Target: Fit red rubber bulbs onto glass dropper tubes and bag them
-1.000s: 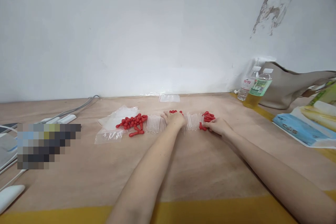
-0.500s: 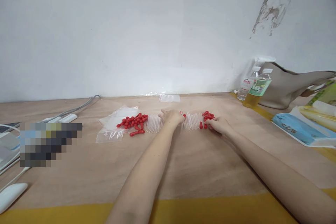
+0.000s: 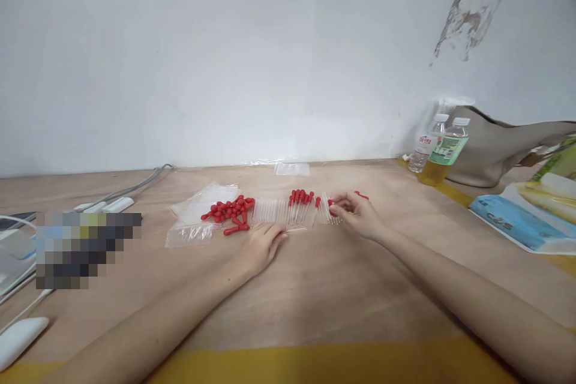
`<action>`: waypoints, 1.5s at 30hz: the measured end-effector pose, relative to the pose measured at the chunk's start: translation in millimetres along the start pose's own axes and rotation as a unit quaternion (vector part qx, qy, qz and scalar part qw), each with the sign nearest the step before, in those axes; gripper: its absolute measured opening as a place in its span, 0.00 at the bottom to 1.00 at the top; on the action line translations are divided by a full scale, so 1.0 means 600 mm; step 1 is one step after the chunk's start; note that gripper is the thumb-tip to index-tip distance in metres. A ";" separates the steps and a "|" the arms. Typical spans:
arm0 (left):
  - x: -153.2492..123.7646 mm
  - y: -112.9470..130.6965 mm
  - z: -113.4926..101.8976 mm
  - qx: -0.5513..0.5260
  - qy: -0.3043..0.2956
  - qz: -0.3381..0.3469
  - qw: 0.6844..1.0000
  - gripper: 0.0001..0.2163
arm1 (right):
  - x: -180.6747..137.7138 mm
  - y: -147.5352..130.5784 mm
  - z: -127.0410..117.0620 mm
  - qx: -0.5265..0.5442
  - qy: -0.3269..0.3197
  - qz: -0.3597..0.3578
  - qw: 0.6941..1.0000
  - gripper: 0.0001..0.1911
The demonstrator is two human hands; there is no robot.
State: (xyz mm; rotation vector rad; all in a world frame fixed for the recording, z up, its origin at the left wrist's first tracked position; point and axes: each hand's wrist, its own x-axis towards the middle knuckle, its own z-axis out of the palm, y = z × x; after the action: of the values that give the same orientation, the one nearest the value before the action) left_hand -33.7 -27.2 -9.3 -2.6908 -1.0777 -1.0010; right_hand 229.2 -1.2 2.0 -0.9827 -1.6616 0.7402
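Observation:
My left hand (image 3: 261, 247) lies low on the table, fingers stretched out, near the lower ends of a row of clear thin tubes (image 3: 269, 211). I see nothing held in it. To its right lie several droppers (image 3: 299, 204), clear tubes with red rubber bulbs on their upper ends. My right hand (image 3: 359, 216) pinches a red rubber bulb (image 3: 332, 207) between thumb and fingertips at the right group of tubes (image 3: 324, 213); its fingers partly hide the bulb. A pile of loose red bulbs (image 3: 227, 210) sits left of the tubes.
Clear plastic bags (image 3: 189, 234) lie under and beside the pile. Another bag (image 3: 292, 169) is by the wall. Two bottles (image 3: 443, 153), a grey bag (image 3: 486, 150) and a blue tissue pack (image 3: 517, 222) stand at right. A cable (image 3: 148, 177) and white mouse (image 3: 27, 336) are at left.
My left hand has drawn back toward me and left, uncovering the red-topped droppers. My right hand has moved left to the right group of tubes; fewer red bulbs show at far right.

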 end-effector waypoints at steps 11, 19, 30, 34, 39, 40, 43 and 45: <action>0.000 0.001 0.012 -0.069 0.026 0.008 0.997 0.10 | -0.039 -0.012 0.082 -0.127 -0.038 -0.188 0.973 0.09; 0.000 0.001 0.014 -0.065 0.019 0.015 0.998 0.12 | -0.046 -0.021 0.083 -0.124 -0.049 -0.176 0.975 0.09; -0.001 0.000 0.013 -0.059 0.007 0.019 0.998 0.13 | -0.049 -0.022 0.081 -0.116 -0.052 -0.148 0.981 0.08; 0.000 -0.001 0.013 -0.049 0.004 0.031 0.998 0.13 | -0.047 -0.023 0.081 -0.123 -0.059 -0.140 0.981 0.09; -0.002 -0.003 0.016 -0.021 0.010 0.056 0.998 0.13 | -0.044 -0.022 0.082 -0.119 -0.067 -0.149 0.979 0.08; -0.003 -0.004 0.017 -0.014 0.012 0.062 0.998 0.13 | -0.045 -0.021 0.082 -0.120 -0.063 -0.151 0.979 0.08; -0.004 -0.005 0.017 0.005 0.008 0.085 0.996 0.14 | -0.049 -0.019 0.081 -0.126 -0.051 -0.162 0.977 0.08; -0.004 -0.005 0.016 0.022 0.003 0.100 0.995 0.14 | -0.052 -0.018 0.080 -0.131 -0.052 -0.174 0.975 0.08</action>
State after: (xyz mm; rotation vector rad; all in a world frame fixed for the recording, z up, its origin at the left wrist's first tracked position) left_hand -31.6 -23.8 -18.9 -2.6916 -0.7981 -0.9383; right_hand 185.1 -34.2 -17.3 -0.8085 -1.9937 0.3490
